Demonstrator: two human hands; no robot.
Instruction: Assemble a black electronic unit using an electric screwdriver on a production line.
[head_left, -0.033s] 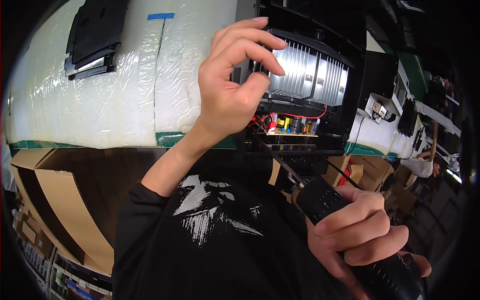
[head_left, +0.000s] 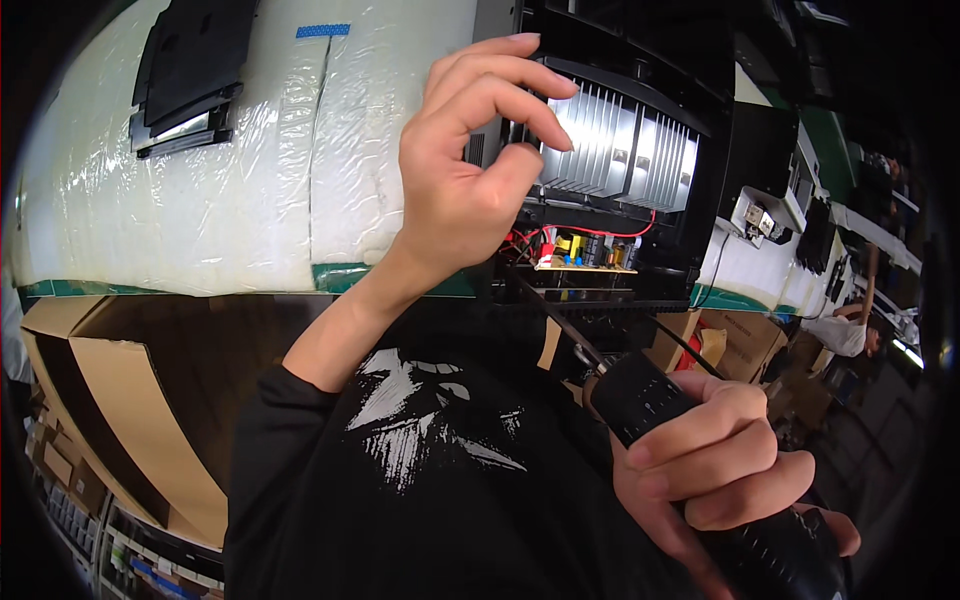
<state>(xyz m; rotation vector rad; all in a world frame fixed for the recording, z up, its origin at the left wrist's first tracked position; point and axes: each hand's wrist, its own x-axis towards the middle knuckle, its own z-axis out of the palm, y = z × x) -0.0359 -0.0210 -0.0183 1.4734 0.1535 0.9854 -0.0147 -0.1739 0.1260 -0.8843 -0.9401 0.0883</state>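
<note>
My right hand is wrapped round the thick black body of a power screwdriver at the lower right. Its long thin shaft slants up and left to the near side of a black-framed electronic device; the tip is lost in shadow. Raised over the device's left edge, my left hand is open, its fingers curved and the thumb apart from the index finger. Beside those fingertips stand silver finned heat sinks. Below them lies a circuit board with yellow and blue parts and a red wire.
Clear wrinkled film covers the pale padded bench top, which has a green edge. Black panels lie stacked at its far left. An open cardboard box stands below the bench. Another person is at the far right.
</note>
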